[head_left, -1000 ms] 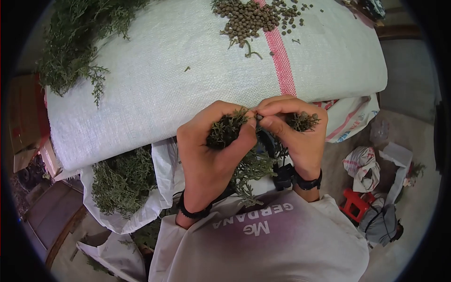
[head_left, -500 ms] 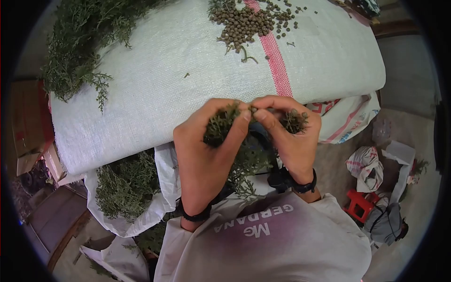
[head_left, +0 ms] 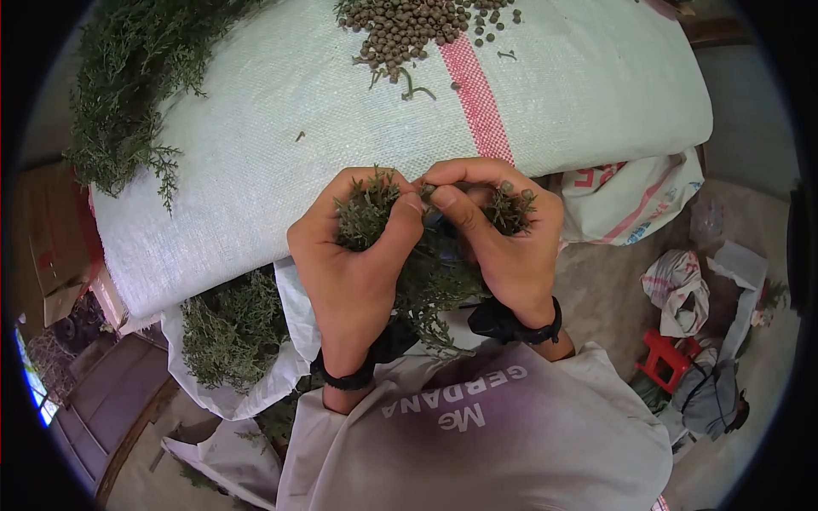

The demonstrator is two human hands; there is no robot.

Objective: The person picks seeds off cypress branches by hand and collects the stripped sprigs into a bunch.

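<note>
Both my hands meet above the near edge of a stuffed white woven sack (head_left: 256, 162), their fingertips almost touching. My left hand (head_left: 345, 264) is closed around a green conifer sprig (head_left: 365, 213), which pokes out between thumb and fingers. Between the thumb and forefinger of my right hand (head_left: 520, 247) is a small round cone (head_left: 428, 192). Another clump of foliage with a few round cones (head_left: 509, 209) sits in that palm. Longer green twigs (head_left: 439, 298) hang below, between the wrists. Farther back on the sack lies a pile of loose brown cones (head_left: 409, 34).
A heap of conifer branches (head_left: 128, 94) covers the sack's left end. Below it, an open white bag (head_left: 294, 319) holds more greenery. On the floor at right are a red plastic stool (head_left: 660, 358) and a bundled sack (head_left: 677, 289). A cardboard box (head_left: 55, 238) stands at far left.
The view has shifted slightly, so the cone pile appears higher and farther left. My hands stay together, with my right fingertips still pinching at the tip of the sprig.
</note>
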